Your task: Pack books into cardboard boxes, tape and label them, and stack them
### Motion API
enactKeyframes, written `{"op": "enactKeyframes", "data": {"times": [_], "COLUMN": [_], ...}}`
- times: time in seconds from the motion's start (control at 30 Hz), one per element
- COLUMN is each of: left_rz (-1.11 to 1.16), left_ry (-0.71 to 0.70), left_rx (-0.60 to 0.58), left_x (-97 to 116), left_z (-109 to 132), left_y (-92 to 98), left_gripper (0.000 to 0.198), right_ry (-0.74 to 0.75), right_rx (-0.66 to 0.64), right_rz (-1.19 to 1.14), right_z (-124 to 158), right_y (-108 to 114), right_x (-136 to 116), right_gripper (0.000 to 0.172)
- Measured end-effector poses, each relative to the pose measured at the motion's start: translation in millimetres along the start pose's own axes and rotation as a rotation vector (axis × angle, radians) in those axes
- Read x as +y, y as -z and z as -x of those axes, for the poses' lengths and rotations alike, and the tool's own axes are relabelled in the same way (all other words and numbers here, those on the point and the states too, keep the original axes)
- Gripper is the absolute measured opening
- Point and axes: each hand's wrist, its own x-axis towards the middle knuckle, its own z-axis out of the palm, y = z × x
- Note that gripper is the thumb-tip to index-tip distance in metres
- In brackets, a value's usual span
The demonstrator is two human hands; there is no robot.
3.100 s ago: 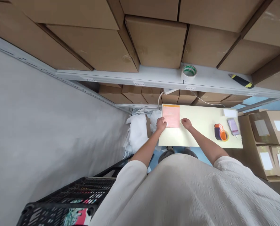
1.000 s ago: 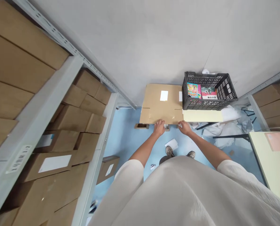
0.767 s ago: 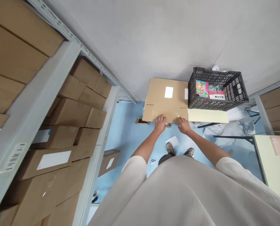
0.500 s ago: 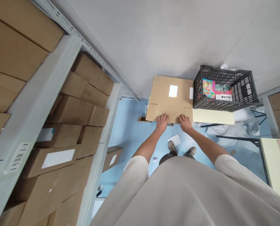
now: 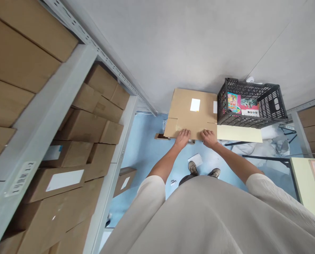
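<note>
A flattened cardboard box (image 5: pixel 185 112) with white labels lies on the pale table against the wall. At its near edge, my left hand (image 5: pixel 183 137) grips the cardboard, its fingers bent over the top. My right hand (image 5: pixel 208 137) holds the same edge a short way to the right, fingers likewise curled on the board. Both thumbs are hard to make out. Right beside the cardboard is a black plastic crate (image 5: pixel 249 121) with colourful printed books or packs (image 5: pixel 234 102) in it.
On the left, a metal shelf rack (image 5: pixel 67 90) is filled with cardboard boxes (image 5: pixel 85 125). Another box (image 5: pixel 125 180) stands by its base. White paper (image 5: pixel 195 159) lies on the blue floor at my feet. A second pale table (image 5: pixel 309 190) stands at the right.
The view has shifted slightly. Both hands stay at the cardboard's near edge, and the fingers look a little more bent. The crate and cardboard otherwise look the same.
</note>
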Motion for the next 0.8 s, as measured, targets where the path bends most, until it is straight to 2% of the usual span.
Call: {"op": "enactKeyframes", "data": {"times": [0.23,0.43,0.63,0.8], "left_rz": [-0.03,-0.043,-0.1,-0.116], "left_ry": [-0.052,-0.071,-0.113,-0.147], "left_rx": [0.089,0.172,0.357,0.474], "left_x": [-15,-21,-13,0], "left_z": [17,18,20,24], "left_y": [42.3,90.1,137.1,168.0], "left_gripper": [0.07,0.072,0.069,0.069], "right_ry": [0.089,0.163,0.196,0.229], "right_rx": [0.129,0.342,0.476,0.583], "right_rz": [0.023,0.071,0.09,0.109], "right_z": [8,10,11,21], "right_y": [45,80,117,146], "right_x": [6,12,30,43], "right_gripper": [0.059,0.053,0.058,0.057]}}
